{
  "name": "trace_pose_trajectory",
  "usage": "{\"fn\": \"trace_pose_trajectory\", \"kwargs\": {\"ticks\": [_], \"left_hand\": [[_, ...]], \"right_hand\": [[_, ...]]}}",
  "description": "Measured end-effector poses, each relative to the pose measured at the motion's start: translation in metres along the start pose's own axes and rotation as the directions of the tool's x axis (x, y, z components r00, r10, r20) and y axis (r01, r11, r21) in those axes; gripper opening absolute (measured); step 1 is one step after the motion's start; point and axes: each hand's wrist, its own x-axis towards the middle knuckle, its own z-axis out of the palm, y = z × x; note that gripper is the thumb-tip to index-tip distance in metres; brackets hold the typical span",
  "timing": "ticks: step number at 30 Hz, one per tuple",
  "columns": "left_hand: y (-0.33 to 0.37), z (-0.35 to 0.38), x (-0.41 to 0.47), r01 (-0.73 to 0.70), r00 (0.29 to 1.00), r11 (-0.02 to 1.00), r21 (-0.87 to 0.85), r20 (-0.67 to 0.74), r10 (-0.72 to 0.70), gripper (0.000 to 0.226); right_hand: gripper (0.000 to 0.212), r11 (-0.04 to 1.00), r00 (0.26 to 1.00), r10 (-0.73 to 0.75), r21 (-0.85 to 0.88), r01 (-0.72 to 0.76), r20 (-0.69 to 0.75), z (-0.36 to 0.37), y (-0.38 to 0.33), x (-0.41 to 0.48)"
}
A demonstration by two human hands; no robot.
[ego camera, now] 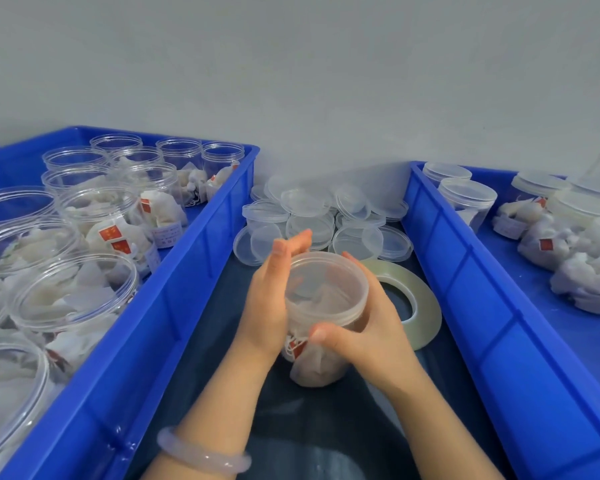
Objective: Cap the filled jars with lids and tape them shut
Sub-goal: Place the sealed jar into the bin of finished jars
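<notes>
Two hands hold a clear plastic jar [321, 358] stuffed with white sachets above a dark worktop [309, 427], with a see-through lid [326, 285] sitting on its mouth. The left hand [274, 299] lies flat against the lid's rim and the jar's side, fingers straight and pointing away from the person. The right hand [371, 330] wraps the jar from the opposite side, thumb curled across its front wall. Whether the jar's base rests on the worktop cannot be told.

The hands work in a narrow strip of worktop walled by two blue crates. The left crate [187, 271] runs just outside the left forearm and holds uncapped jars [73, 289] of sachets. The right crate [465, 289] stands past the right hand and holds capped jars [466, 199]. A flat roll of clear tape [420, 306] lies just beside the right hand, partly hidden by it. Loose lids [305, 202] are heaped just beyond the fingertips, closing the strip's far end. A pale bracelet [201, 455] circles the left wrist.

Small red tags [297, 348] show on the sachets under the right thumb and in the left crate; the print on them and on nearby white slips is too small to read
</notes>
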Motion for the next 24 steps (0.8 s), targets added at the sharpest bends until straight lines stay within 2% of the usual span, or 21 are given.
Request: {"fn": "trace_pose_trajectory", "kwargs": {"ticks": [2, 4, 6, 10, 12, 15, 17, 20, 22, 24], "left_hand": [[-0.001, 0.006, -0.003, -0.034, 0.997, 0.999, -0.014, -0.07, 0.033, 0.065], [-0.001, 0.012, -0.006, -0.058, 0.992, 0.998, 0.002, -0.113, 0.057, 0.056], [0.0, 0.012, -0.006, -0.035, 0.991, 0.999, -0.004, -0.132, 0.034, 0.051], [0.003, 0.007, -0.001, 0.077, 0.983, 0.996, -0.039, -0.163, -0.082, 0.06], [0.003, 0.005, -0.001, 0.045, 0.993, 0.999, 0.004, -0.11, -0.045, 0.057], [0.001, 0.005, -0.006, -0.021, 1.0, 1.0, 0.015, 0.013, 0.021, 0.06], [-0.002, 0.01, -0.008, -0.049, 0.998, 0.998, -0.037, -0.029, 0.048, 0.062], [-0.001, 0.018, -0.01, -0.057, 0.991, 0.998, -0.028, -0.127, 0.053, 0.054], [-0.001, 0.019, -0.009, -0.047, 0.991, 0.999, -0.021, -0.123, 0.044, 0.051], [0.0, 0.015, -0.008, -0.037, 0.996, 0.999, -0.021, -0.077, 0.036, 0.053]], "right_hand": [[0.08, 0.994, 0.989, 0.083, 0.086, -0.073, -0.124, 0.006, -0.002, 0.0], [0.062, 0.996, 0.949, 0.046, 0.088, -0.019, -0.312, 0.012, 0.003, 0.002], [0.052, 0.996, 0.905, 0.062, 0.079, -0.032, -0.421, 0.019, 0.006, 0.005], [0.052, 0.999, 0.906, 0.034, 0.029, -0.024, -0.423, 0.022, 0.005, 0.005], [0.052, 0.999, 0.915, 0.048, 0.027, -0.04, -0.4, 0.02, 0.003, 0.003], [0.04, 0.997, 0.921, 0.057, 0.068, -0.033, -0.386, 0.015, 0.001, 0.003], [0.036, 0.996, 0.917, 0.013, 0.084, 0.022, -0.398, 0.017, -0.004, 0.005], [0.033, 0.994, 0.858, -0.093, -0.003, 0.105, -0.505, 0.021, -0.006, 0.007], [0.035, 0.994, 0.841, -0.097, -0.007, 0.111, -0.533, 0.021, -0.005, 0.007], [0.033, 0.994, 0.854, -0.09, 0.004, 0.107, -0.513, 0.02, -0.004, 0.008]]}}
